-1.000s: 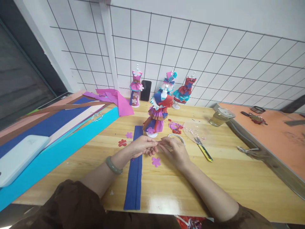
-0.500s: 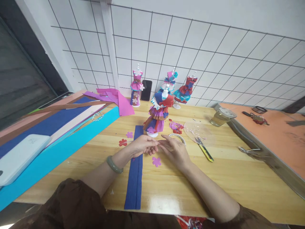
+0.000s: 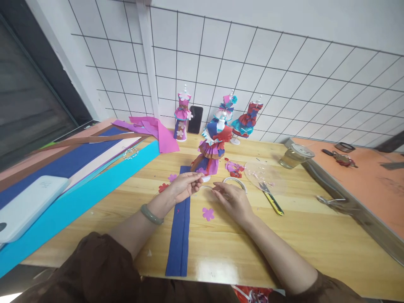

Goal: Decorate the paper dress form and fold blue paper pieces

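Observation:
My left hand [image 3: 187, 186], with a jade-coloured bangle [image 3: 152, 214] at the wrist, is closed in a pinch beside the base of the nearest dress form [image 3: 212, 153]. What its fingertips hold is too small to make out. My right hand [image 3: 232, 203] hovers to the right, thumb and fingers drawn together; anything between them is too small to name. A roll of tape [image 3: 240, 183] lies just behind it. Below the hands lies a pink paper flower [image 3: 208, 214]. A dark blue crepe paper strip [image 3: 178, 240] runs under my left hand. Beside it are a red paper flower [image 3: 163, 187] and another pink one [image 3: 172, 178].
Three more dressed forms, one in red and turquoise [image 3: 249, 119], and a phone [image 3: 195, 120] stand by the wall. A yellow-handled cutter [image 3: 274, 203] and lidded cup [image 3: 296, 155] are on the right. Coloured paper sheets [image 3: 126, 164] and a white device [image 3: 33, 208] fill the left.
My hands have moved apart from fingertip contact. The left has gone slightly up and left toward the dress form's base; the right stays almost where it was.

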The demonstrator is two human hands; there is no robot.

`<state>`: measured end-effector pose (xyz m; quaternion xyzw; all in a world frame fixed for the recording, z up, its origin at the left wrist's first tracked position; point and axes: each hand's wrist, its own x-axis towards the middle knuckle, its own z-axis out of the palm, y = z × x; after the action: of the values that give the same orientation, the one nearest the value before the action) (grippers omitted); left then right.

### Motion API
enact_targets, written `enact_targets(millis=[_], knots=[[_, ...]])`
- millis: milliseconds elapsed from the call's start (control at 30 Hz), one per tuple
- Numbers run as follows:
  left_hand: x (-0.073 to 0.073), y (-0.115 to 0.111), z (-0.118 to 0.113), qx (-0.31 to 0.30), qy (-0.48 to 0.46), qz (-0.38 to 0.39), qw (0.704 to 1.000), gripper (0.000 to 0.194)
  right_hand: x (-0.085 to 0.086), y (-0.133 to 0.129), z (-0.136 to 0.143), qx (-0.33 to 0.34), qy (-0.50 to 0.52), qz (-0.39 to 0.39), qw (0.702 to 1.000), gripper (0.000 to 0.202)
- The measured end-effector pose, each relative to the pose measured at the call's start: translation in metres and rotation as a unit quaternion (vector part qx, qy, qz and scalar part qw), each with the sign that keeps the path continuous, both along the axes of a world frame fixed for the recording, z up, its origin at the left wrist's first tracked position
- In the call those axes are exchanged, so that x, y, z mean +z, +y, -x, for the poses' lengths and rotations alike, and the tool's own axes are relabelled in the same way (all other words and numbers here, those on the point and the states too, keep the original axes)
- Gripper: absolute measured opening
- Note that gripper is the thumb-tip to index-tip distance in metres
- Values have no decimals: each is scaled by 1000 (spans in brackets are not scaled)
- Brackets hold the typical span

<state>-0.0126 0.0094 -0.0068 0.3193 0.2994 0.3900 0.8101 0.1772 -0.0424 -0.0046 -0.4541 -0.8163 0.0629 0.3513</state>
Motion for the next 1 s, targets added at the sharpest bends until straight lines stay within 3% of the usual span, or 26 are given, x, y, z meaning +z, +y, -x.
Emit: enact_targets(millis=[533,833,1000], knots=[[-5,3,2,-7,-33,13,999,14,0,0,2,7,-14,-11,1000,19],[4,-12,-4,-144,107,-55,982,20,1,-2,4,36,-15,7,999,22],[5,-15,-4,-163,122,-96,974,21,1,0,5,56,-10,10,998,19]])
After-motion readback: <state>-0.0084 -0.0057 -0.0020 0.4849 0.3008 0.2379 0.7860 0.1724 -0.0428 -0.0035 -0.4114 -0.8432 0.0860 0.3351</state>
